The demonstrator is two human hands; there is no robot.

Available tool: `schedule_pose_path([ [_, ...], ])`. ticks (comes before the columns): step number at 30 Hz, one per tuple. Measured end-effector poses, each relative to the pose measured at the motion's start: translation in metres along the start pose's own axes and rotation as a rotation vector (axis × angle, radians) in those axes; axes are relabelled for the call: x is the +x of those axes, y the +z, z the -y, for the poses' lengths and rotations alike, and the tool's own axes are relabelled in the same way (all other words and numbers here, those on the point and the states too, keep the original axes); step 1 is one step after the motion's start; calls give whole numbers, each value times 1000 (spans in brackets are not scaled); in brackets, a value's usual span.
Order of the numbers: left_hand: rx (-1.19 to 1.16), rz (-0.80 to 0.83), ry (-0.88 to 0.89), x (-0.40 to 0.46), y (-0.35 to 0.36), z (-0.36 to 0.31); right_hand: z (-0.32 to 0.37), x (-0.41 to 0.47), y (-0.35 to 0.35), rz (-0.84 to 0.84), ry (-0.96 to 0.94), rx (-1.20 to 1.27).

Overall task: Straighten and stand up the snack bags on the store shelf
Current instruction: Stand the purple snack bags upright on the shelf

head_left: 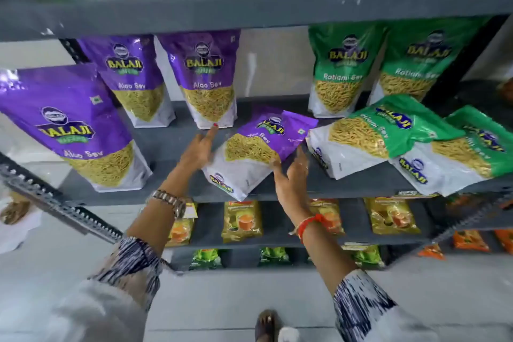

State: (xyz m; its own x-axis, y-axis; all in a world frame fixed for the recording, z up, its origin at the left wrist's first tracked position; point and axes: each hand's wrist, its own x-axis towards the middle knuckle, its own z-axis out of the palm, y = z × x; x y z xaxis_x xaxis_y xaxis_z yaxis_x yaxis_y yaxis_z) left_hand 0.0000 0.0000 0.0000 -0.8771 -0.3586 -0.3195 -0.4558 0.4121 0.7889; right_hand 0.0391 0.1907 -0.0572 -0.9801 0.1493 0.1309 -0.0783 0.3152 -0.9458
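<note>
Near the front edge of the grey shelf (172, 144), a purple Aloo Sev bag (254, 148) lies flat on its back, its long axis running diagonally: white base toward the shelf lip and left, purple top toward the back and right. Both hands flank it with fingers spread; the left hand (198, 151) touches its left edge, the right hand (293, 178) its right edge, neither closed around it. Judging by this, the fallen bag is being gathered; next it needs tipping up onto its base. Right of it, two green Ratlami Sev bags (388, 130) also lie toppled; behind it, others stand upright.
</note>
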Motion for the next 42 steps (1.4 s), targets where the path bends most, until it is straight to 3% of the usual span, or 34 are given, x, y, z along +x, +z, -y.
schedule_pose_path([
  [2, -205, 126, -92, 14, -5, 0, -7, 11, 14, -88, 215, 97],
  [5, -216, 204, -155, 39, -8, 3, -18, 20, 29, -87, 564, 357],
  [11, -126, 214, -82, 55, 5, 3, -23, 30, 32, -125, 703, 624],
  [14, -64, 196, -10, 55, 9, 5, -17, 29, 28, -75, 703, 674],
  [17, -134, 177, -76, 50, 8, 7, -14, 30, 25, -35, 690, 607],
  [23, -522, 88, -129, 11, 6, 26, 3, 20, 2, -48, 578, 624],
  [27, -600, -33, -28, -41, 11, 31, 13, -2, -28, -5, 459, 572],
  [36, -663, -83, 241, -149, 6, 24, 52, -56, -98, 15, 206, 618],
  [42, -705, -114, 268, -190, 5, 31, 56, -82, -117, 90, 177, 710],
])
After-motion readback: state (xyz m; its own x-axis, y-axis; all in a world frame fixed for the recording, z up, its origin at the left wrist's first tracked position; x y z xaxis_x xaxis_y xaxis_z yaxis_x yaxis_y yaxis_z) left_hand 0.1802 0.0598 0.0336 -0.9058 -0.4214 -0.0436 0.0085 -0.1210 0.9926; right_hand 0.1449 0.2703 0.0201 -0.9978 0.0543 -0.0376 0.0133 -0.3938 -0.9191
